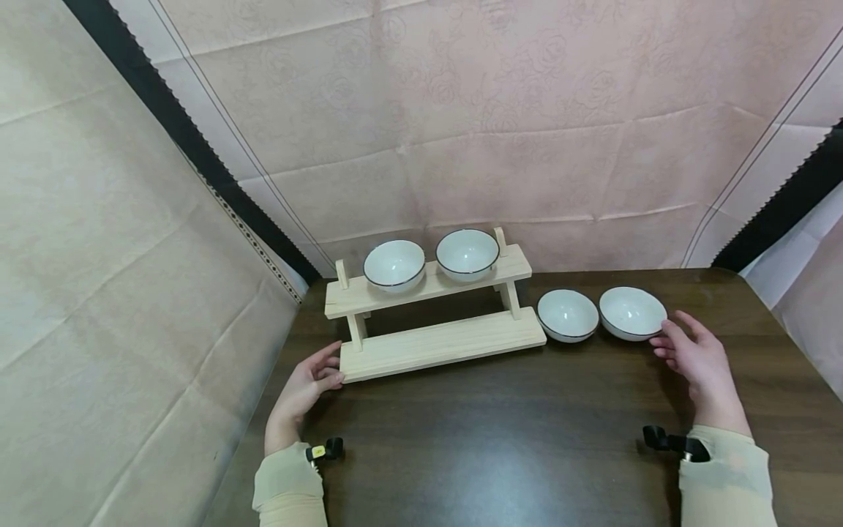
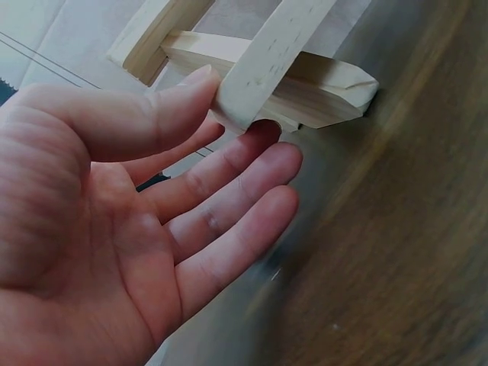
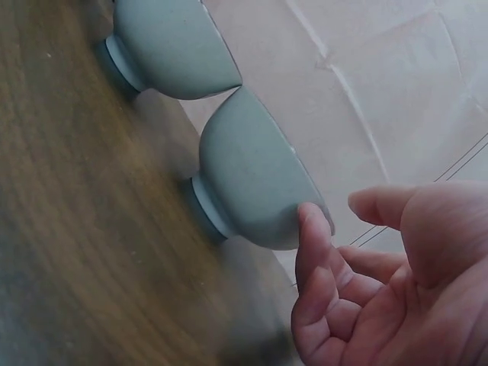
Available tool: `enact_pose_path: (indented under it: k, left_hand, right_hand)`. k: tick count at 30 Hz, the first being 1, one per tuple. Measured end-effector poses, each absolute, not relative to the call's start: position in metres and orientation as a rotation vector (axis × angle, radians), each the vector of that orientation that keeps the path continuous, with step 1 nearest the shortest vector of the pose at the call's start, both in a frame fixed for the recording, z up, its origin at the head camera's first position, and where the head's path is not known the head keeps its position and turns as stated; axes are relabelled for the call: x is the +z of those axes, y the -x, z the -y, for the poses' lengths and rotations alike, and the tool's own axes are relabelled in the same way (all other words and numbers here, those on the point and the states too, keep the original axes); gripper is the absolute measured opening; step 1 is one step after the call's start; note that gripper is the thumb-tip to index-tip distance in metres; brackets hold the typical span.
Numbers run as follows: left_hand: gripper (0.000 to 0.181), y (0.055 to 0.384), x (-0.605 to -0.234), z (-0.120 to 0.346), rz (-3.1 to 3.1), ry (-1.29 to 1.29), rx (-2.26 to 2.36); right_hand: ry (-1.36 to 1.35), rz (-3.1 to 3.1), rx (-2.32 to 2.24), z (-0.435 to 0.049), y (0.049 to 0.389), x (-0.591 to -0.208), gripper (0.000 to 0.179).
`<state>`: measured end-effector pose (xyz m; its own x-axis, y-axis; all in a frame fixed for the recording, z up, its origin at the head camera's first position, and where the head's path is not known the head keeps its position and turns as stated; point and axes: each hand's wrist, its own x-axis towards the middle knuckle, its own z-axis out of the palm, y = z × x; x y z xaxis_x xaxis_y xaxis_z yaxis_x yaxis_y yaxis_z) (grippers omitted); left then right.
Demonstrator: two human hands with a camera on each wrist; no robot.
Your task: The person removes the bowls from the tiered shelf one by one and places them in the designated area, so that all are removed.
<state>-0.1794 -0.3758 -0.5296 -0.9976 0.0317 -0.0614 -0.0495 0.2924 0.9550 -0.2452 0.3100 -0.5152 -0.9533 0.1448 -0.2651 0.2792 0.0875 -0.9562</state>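
A two-tier wooden rack [image 1: 441,344] stands on the table, its upper board carrying a left white bowl [image 1: 394,265] and a right white bowl [image 1: 467,255], both dark-rimmed. My left hand [image 1: 308,388] pinches the left end of the lower board; in the left wrist view, the thumb lies against the wooden board [image 2: 263,65] with fingertips partly hidden behind it. Right of the rack, two more bowls sit rim to rim on the table, a nearer-rack bowl [image 1: 568,316] and an outer bowl [image 1: 632,313]. A fingertip of my right hand [image 1: 701,366] touches the outer bowl [image 3: 248,175], thumb apart from it.
The dark wooden table [image 1: 474,454] extends in front of the rack. Pale patterned cloth [image 1: 494,132] hangs behind it, and another cloth wall [image 1: 132,293] slopes along the left. Each wrist wears a black camera mount, such as the right mount [image 1: 675,443].
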Motion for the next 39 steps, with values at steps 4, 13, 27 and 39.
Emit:
enact_pose_path:
  k: [4,13,27,39]
  left_hand:
    - [0.069,0.18,-0.527,0.374,-2.504,0.045,1.817]
    - [0.062,0.194,-0.513,0.368,-2.631,0.352,2.001]
    - [0.061,0.234,-0.474,0.361,-2.639,0.266,2.034]
    - [0.062,0.255,-0.462,0.372,-2.551,0.11,2.026]
  right_hand:
    - [-0.493,-2.318,-1.994,-0.31,0.244,-0.51,0.081]
    - [-0.502,-2.77,-1.65,-0.291,0.242,-0.486,0.073]
    - [0.22,-2.938,-1.768,-0.196,0.271,-0.46,0.043]
    - [0.43,-2.643,-1.6,-0.131,0.287,-0.434,0.055]
